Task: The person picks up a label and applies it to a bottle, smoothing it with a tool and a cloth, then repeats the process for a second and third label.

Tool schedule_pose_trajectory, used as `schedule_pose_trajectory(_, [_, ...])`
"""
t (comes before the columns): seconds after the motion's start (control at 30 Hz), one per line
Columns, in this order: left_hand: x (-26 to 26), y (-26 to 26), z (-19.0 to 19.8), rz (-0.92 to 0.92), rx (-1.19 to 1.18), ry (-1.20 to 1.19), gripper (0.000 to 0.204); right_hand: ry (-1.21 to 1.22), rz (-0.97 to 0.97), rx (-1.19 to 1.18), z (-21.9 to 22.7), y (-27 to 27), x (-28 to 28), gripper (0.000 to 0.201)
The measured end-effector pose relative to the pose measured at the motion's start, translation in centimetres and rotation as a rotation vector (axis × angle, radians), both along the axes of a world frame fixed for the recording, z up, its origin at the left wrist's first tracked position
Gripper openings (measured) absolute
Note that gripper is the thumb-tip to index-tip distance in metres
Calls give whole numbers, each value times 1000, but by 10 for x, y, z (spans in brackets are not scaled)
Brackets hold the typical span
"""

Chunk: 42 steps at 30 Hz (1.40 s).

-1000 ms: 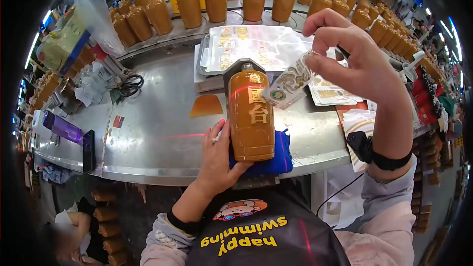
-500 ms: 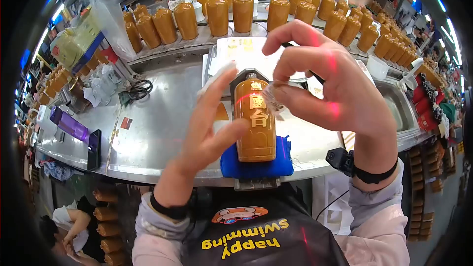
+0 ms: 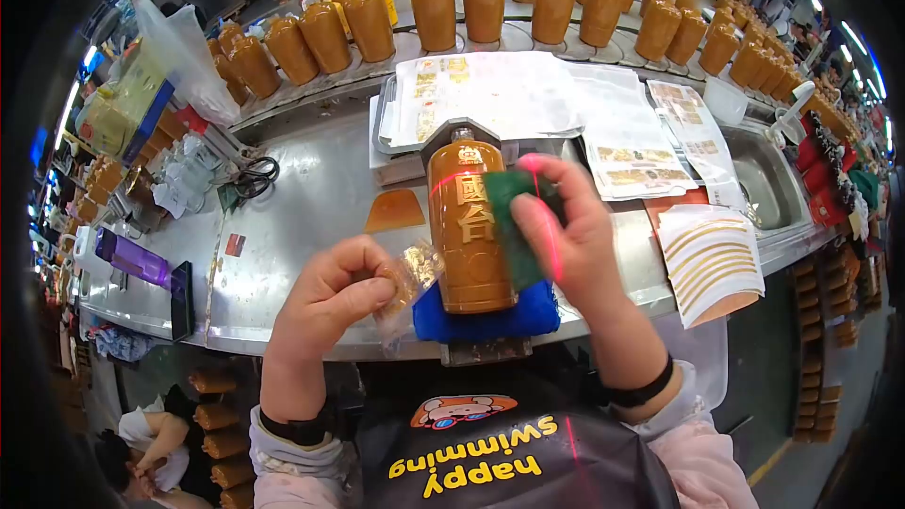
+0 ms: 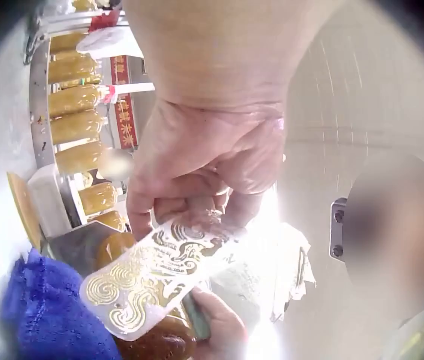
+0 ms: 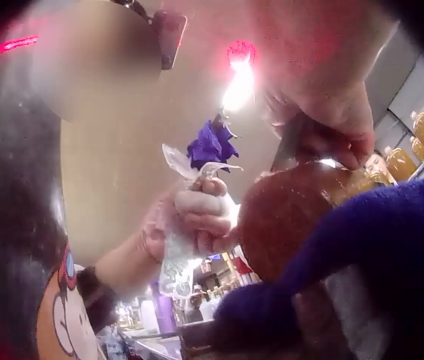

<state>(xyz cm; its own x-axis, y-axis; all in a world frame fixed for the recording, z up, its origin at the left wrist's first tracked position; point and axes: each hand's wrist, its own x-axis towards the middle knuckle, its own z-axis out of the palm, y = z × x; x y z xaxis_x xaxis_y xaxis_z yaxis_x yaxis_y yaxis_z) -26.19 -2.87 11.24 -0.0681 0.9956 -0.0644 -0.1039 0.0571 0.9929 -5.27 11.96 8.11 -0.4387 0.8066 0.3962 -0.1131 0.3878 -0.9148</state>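
A glossy brown bottle [image 3: 476, 273] with raised gold characters leans back in a dark holder, its base on a blue cloth [image 3: 485, 322]. To its left, my left hand [image 3: 330, 297] pinches a clear film with gold swirls [image 4: 148, 281] between thumb and curled fingers. My right hand [image 3: 575, 236] grips a flat, dark green piece [image 3: 509, 226], slightly blurred, with the thumb across its face. That piece overlaps the bottle's right side in the head view. In the right wrist view, the cloth [image 5: 369, 232] and the bottle's base fill the foreground.
White decal sheets [image 3: 528, 94] lie on a tray behind the bottle, with more gold-printed sheets [image 3: 707, 259] to the right. An amber trapezoid piece [image 3: 394, 211] lies left of the holder. Brown bottles [image 3: 434, 14] line the back; a sink [image 3: 764, 188] is at right.
My left hand has left the bottle and drawn back leftward, now with the film. My right hand, which held the film by the bottle earlier, has come lower and now holds the green piece.
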Motion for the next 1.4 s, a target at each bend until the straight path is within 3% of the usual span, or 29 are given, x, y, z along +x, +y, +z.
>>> schedule_pose_trajectory(0.1, [-7, -2, -10, -41, -26, -26, 8, -138, -20, -22, -13, -4, -6, 27])
schedule_pose_trajectory(0.3, [-6, 1, -20, -108, -70, -101, 7, -60, 13, -283, -45, 2, 14, 24])
schedule_pose_trajectory(0.43, [-4, 3, -16, -141, -87, -113, 7, -258, -114, 64, -11, 6, 23, 26])
schedule_pose_trajectory(0.47, [-4, 3, -13, -158, -99, -88, 7, -189, -28, 249, -6, 11, 16, 28])
schedule_pose_trajectory(0.5, [-3, 3, -11, -173, -112, -62, 8, -243, 64, 708, 11, 21, 11, 31])
schedule_pose_trajectory(0.57, [-3, 4, -7, -204, -129, -29, 8, -361, 457, 529, 35, 21, 3, 27])
schedule_pose_trajectory(0.67, [-1, 7, -4, -243, -141, -9, 9, -612, 532, 569, 43, 64, -33, 22])
schedule_pose_trajectory(0.7, [2, 7, -4, -244, -141, 2, 9, -526, 363, 476, 37, 80, -47, 21])
schedule_pose_trajectory(0.77, [3, 7, -3, -246, -139, 19, 10, -410, -142, 1125, 44, 101, -53, 20])
schedule_pose_trajectory(0.8, [2, 6, -3, -247, -135, 23, 11, -395, -110, 1261, 43, 92, -50, 19])
schedule_pose_trajectory(0.83, [1, 5, -3, -249, -131, 27, 12, -463, 125, 1140, 38, 71, -43, 19])
schedule_pose_trajectory(0.87, [-1, 6, -1, -258, -127, 25, 12, -422, 167, 1215, 29, 45, -33, 21])
schedule_pose_trajectory(0.9, [-3, 6, 0, -265, -121, 21, 13, -462, 422, 1097, 39, 23, -18, 22])
schedule_pose_trajectory(0.97, [-4, 8, 0, -259, -129, 11, 14, -330, 849, 664, 41, 12, -7, 22])
schedule_pose_trajectory(1.03, [-6, 12, 1, -252, -164, 14, 15, -354, 655, 542, 27, 39, -10, 19])
schedule_pose_trajectory(1.07, [-4, 15, 3, -261, -167, 4, 22, -490, 333, 531, 21, 56, -11, 19])
schedule_pose_trajectory(1.1, [-2, 18, 6, -255, -163, 13, 24, -504, 153, 365, 27, 64, -10, 21])
schedule_pose_trajectory(1.17, [-1, 23, 8, -227, -151, 14, 30, -392, -16, 580, 19, 73, 4, 28])
schedule_pose_trajectory(1.27, [1, 39, 24, -356, -120, 172, 35, -307, 217, 575, 16, 47, 17, 38])
schedule_pose_trajectory(1.4, [17, 54, 35, -461, -57, 230, 33, -108, 544, 380, 21, 37, 26, 40])
